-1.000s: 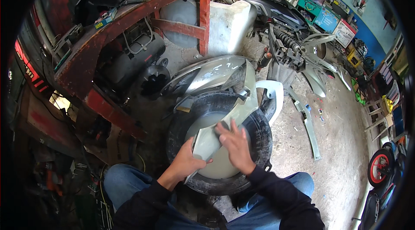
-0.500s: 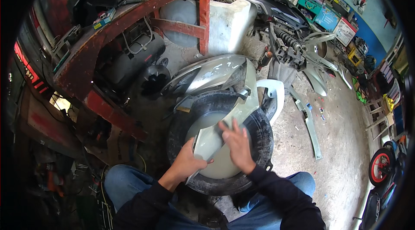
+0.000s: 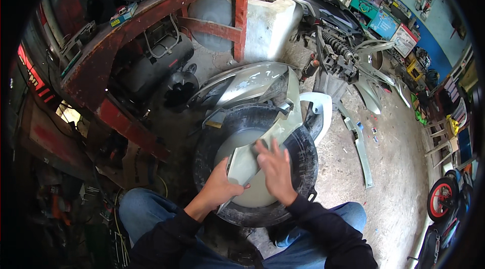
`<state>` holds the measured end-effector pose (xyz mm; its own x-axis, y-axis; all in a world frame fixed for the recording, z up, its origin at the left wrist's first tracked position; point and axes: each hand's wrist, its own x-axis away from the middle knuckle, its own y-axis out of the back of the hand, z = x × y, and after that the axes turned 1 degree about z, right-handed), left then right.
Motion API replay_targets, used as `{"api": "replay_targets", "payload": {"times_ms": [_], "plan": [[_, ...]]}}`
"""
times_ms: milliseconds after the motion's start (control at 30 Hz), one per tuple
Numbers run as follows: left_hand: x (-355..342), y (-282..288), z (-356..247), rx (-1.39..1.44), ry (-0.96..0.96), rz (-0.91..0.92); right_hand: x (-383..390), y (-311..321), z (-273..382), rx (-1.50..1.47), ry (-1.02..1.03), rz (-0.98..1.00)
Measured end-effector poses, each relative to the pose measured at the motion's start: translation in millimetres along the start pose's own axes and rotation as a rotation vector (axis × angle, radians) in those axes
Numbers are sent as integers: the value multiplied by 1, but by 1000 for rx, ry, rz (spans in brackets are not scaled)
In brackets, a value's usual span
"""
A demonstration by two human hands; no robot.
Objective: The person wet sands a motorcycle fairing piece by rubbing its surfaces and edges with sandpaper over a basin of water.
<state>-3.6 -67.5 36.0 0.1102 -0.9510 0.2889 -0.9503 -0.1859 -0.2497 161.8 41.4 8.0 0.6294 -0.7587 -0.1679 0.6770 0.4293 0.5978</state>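
Note:
My left hand point(image 3: 222, 186) grips the near end of a long, pale grey-green motorcycle body panel point(image 3: 246, 160), thumb on top. The panel lies slanted across a round black tub point(image 3: 202, 168) of cloudy, whitish water point(image 3: 257, 193). Its far part curves up past the tub's rim. My right hand point(image 3: 277, 170), slightly blurred, is over the panel's middle with its fingers stretched forward. Under its fingertips shows a small dark grey piece point(image 3: 259, 147), like sandpaper, pressed against the panel; its full shape is hidden.
Behind the tub lies a silver-grey fairing point(image 3: 252, 87), with a white curved part point(image 3: 319, 109) at the right rim. A narrow panel strip point(image 3: 361, 160) rests on the concrete floor. A red workbench point(image 3: 121, 31) stands left, a partly stripped motorcycle point(image 3: 333, 46) far right.
The view has shifted very slightly. My right hand has moved a little on the panel, while my left hand keeps its grip on the near end.

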Motion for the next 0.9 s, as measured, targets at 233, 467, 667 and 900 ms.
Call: {"api": "replay_targets", "payload": {"times_ms": [233, 467, 667, 900], "plan": [[-10, -7, 2, -13, -20, -23, -2, 4, -1, 45, 86, -14], [-7, -4, 0, -96, -61, -2, -20, 8, -8, 115, -59, -49], [-11, -5, 4, -110, -62, -5, -51, 28, -34, 205, -192, -116], [-11, -7, 2, -33, -33, -6, -48, 35, -50, 208, -210, -102]]}}
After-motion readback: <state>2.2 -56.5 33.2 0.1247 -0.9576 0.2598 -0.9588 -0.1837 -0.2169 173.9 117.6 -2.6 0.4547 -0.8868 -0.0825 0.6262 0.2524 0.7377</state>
